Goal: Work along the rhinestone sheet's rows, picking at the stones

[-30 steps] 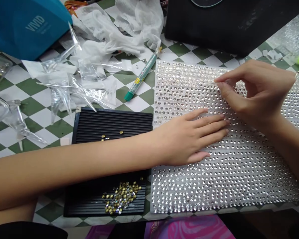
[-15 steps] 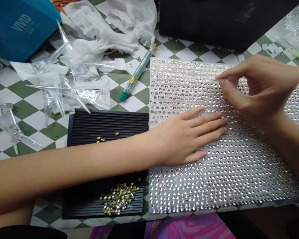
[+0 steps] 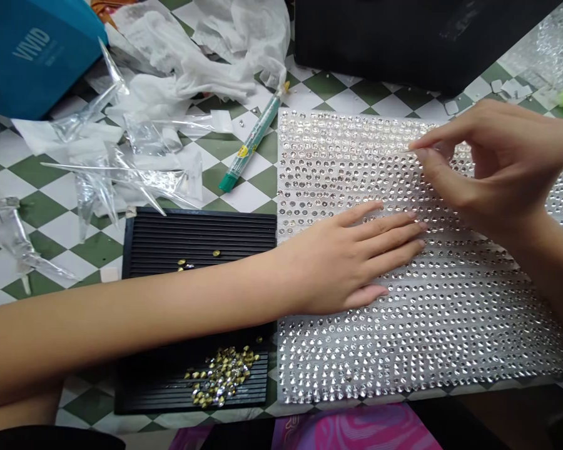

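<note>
The right hand (image 3: 497, 169) pinches a thin clear strip (image 3: 403, 150) on the rhinestone sheet (image 3: 356, 350), which lies on the checkered table (image 3: 96, 250), while the open left hand (image 3: 351, 259) presses flat on it; a hard or hasty tug could slide the sheet and shake rhinestones loose.

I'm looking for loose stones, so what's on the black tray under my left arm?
The tray holds a heap of gold rhinestones at its near end and a few more beyond your left forearm, which covers the tray's middle, so anything there is hidden.
</note>
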Available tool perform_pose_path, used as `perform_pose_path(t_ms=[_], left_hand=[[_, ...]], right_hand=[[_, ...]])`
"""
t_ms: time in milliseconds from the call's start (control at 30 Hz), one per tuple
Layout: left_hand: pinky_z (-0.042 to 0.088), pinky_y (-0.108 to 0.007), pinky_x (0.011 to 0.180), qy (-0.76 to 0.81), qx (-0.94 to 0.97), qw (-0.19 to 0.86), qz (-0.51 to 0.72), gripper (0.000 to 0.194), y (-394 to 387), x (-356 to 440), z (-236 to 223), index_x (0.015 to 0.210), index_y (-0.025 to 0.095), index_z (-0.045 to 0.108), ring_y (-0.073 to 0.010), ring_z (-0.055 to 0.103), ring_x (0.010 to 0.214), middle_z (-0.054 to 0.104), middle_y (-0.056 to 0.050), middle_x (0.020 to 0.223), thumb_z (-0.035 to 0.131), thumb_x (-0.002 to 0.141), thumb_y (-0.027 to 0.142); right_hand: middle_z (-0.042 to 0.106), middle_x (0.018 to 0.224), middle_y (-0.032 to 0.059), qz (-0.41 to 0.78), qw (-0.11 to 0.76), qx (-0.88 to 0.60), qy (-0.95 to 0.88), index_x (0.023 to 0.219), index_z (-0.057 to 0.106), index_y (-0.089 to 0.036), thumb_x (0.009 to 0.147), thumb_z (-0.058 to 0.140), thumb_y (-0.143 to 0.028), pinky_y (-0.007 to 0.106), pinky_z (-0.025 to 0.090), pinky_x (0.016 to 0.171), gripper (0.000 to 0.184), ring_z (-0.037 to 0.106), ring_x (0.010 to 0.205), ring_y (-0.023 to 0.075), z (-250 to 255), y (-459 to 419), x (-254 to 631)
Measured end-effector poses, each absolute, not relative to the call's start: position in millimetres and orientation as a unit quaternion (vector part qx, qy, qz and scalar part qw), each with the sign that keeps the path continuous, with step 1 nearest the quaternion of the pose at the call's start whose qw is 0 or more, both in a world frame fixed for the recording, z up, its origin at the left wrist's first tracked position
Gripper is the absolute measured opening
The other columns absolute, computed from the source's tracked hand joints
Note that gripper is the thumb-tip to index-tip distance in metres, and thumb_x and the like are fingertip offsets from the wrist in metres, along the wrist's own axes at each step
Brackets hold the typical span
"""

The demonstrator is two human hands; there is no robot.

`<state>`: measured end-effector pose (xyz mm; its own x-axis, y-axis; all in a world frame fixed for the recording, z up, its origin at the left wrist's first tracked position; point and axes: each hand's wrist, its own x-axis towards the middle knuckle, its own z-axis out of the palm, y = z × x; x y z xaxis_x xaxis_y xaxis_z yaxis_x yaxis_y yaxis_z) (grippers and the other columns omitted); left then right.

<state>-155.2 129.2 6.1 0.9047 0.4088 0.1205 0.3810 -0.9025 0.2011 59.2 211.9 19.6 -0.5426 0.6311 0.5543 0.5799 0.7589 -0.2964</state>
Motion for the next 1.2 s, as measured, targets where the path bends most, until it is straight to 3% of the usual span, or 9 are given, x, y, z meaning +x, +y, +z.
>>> perform_pose_path(t_ms=[400, 600, 1200], left_hand=[[0.026, -0.045, 0.132, 0.204, 0.974, 0.087, 0.055, 0.062, 129.5, -156.4, 9.7, 0.164, 0.013, 0.036, -0.0211, 0.028, 0.160, 0.034, -0.006, 0.171, 0.031, 0.110, 0.044], [0.026, -0.045, 0.132, 0.204, 0.973, 0.082, 0.069, 0.061, 128.6, -157.1, 8.6, 0.163, 0.012, 0.038, -0.0214, 0.031, 0.160, 0.036, -0.006, 0.170, 0.031, 0.110, 0.043], [0.028, -0.046, 0.131, 0.204, 0.972, 0.099, 0.063, 0.061, 128.8, -158.0, 9.7, 0.163, 0.012, 0.038, -0.0225, 0.030, 0.160, 0.035, -0.007, 0.171, 0.032, 0.110, 0.042]], right_hand=[[0.065, 0.068, -0.0007, 0.048, 0.286, -0.355, -0.889, 0.084, 0.069, -0.022, 0.089, 0.067, -0.013, 0.031, 0.049, 0.059, 0.011, 0.060, 0.062, 0.0121, 20.8, 209.4, 62.7], [0.063, 0.067, -0.0021, 0.043, 0.302, -0.373, -0.876, 0.085, 0.068, -0.024, 0.088, 0.068, -0.014, 0.031, 0.046, 0.059, 0.010, 0.059, 0.063, 0.0111, 21.4, 209.4, 66.0], [0.067, 0.066, -0.0013, 0.046, 0.294, -0.405, -0.865, 0.081, 0.068, -0.026, 0.088, 0.067, -0.022, 0.034, 0.051, 0.060, 0.008, 0.063, 0.061, 0.0146, 21.7, 208.5, 69.8]])
